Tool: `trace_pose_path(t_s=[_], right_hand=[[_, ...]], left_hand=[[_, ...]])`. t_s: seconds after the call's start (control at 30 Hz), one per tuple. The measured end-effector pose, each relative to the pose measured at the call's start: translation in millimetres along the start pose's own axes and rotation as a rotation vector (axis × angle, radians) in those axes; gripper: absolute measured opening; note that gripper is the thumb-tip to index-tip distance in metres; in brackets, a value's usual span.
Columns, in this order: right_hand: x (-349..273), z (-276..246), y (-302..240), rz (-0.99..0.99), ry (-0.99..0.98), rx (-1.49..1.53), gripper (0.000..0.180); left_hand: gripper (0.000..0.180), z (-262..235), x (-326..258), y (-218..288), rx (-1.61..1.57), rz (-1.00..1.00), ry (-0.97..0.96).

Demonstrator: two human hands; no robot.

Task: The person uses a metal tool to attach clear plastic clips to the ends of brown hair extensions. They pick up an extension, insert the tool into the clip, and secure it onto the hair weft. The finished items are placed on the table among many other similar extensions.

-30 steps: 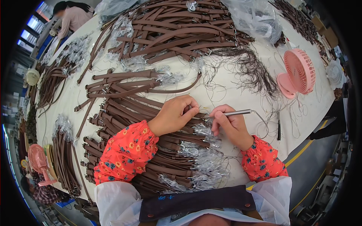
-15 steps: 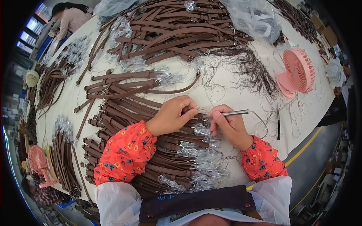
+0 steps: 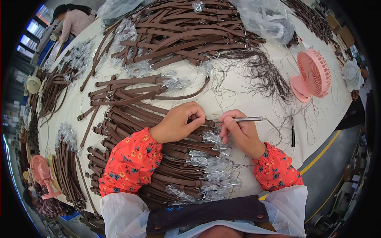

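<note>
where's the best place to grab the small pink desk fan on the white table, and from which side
Grip the small pink desk fan by the short neck and base below its round grille, coming from the near left side. The grille is wide and tilted, probably awkward to pinch; the base looks compact, with bare white table beside it, though loose brown threads lie nearby.

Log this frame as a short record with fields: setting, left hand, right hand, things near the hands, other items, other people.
Setting: large pale work table covered in piles of brown straps
Left hand: resting on the near pile of brown straps, fingers curled at a strap end
Right hand: pinching a thin metal tool, its tip toward the left hand
Near the hands: clear plastic wraps on the strap buckles
Other items: pink desk fan, tangle of dark threads, far heap of straps
Other people: one person at the far left end
</note>
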State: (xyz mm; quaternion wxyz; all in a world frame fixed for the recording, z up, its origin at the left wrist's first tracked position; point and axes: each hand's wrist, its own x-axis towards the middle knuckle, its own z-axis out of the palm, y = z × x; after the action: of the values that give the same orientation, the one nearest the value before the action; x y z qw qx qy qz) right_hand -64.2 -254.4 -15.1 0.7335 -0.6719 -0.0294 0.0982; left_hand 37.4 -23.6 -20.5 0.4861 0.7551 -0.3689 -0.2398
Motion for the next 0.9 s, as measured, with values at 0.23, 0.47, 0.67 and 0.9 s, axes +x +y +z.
trace_pose_path(t_s=[0.23,0.47,0.67,0.9], right_hand=[[1,2,1,-0.020,0.014,-0.011,0.024],[1,1,2,-0.015,0.010,-0.031,0.024],[0,1,2,-0.021,0.032,0.028,0.024],[0,0,7,-0.149,0.110,0.014,0.025]], left_hand=[[0.009,4,1,-5,0.005,0.078,0.068],[0.008,1,1,-1,0.025,0.060,0.007],[0.012,1,-2,6,0.022,-0.018,0.070],[0.016,4,2,10,0.417,0.155,0.133]])
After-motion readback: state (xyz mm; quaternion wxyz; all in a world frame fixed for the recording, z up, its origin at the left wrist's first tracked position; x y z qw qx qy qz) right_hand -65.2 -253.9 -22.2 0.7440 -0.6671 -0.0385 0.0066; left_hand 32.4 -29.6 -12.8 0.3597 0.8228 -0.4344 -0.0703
